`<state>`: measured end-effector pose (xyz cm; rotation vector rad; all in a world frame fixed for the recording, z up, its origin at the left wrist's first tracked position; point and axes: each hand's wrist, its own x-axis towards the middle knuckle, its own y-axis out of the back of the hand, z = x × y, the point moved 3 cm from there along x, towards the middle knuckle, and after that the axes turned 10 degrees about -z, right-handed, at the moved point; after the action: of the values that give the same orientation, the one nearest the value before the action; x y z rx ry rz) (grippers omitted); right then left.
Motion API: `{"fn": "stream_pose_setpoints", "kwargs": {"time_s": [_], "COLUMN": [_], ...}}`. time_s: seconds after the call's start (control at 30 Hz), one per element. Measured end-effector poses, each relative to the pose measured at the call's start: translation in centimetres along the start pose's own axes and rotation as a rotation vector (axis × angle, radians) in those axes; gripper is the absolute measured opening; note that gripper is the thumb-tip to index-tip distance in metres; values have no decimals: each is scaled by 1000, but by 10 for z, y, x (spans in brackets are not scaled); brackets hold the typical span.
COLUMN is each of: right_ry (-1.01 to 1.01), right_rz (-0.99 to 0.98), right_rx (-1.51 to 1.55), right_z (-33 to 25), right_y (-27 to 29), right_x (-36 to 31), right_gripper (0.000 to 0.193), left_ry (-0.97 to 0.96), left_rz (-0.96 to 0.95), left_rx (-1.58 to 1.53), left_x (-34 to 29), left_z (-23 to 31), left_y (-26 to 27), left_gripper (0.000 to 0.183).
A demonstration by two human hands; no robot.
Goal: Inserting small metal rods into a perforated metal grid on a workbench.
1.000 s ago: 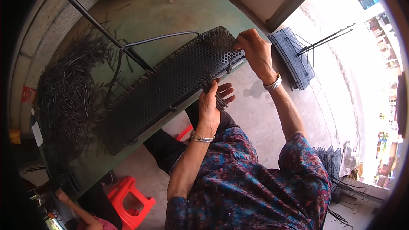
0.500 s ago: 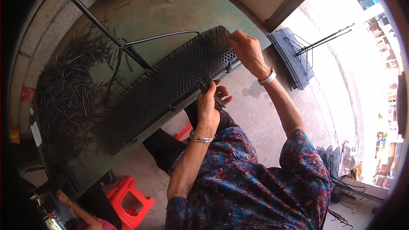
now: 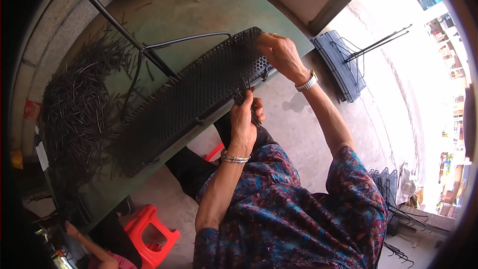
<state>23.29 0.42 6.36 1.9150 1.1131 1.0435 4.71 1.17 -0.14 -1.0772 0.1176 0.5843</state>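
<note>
A long black panel full of round holes lies slantwise across the table, with a row of thin dark strips standing up along its far edge. My left hand, wearing bracelets, is closed around a small bundle of thin dark strips beside the panel's near edge. At the panel's right end, my right hand has its fingers pinched together over the holes. Whatever those fingertips hold is hidden or too small to make out. A black tubular frame meets the panel's far side.
A large heap of loose dark strips covers the left of the green table. Another perforated panel with rods stands on the floor at right. A red stool and a co-worker's arm show at lower left.
My right hand has shifted slightly left and away from me along the panel's end. My left hand's fingers have curled closer around the bundle of strips.
</note>
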Motion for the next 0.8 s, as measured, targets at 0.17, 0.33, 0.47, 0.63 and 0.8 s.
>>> {"fn": "stream_pose_setpoints", "kwargs": {"time_s": [0.17,0.33,0.47,0.63,0.8], "right_ry": [-75,-156,-97,-124,-159], "right_rz": [7,128,217,280,244], "right_rx": [38,27,-24,-207,-213], "right_z": [3,2,1,-3,-3], "right_y": [0,-2,-4,-2,-1], "right_x": [1,-10,-19,-26,-24], "right_gripper": [9,14,17,13,13], "left_ry": [-23,-34,-42,-36,-39], "left_rz": [3,17,14,19,20], "left_rx": [0,22,33,54,55], "left_x": [-1,-3,-2,-3,-5], "left_z": [-2,-2,-3,-1,1], "left_y": [2,2,3,-1,-7], "left_gripper": [24,25,26,27,27]}}
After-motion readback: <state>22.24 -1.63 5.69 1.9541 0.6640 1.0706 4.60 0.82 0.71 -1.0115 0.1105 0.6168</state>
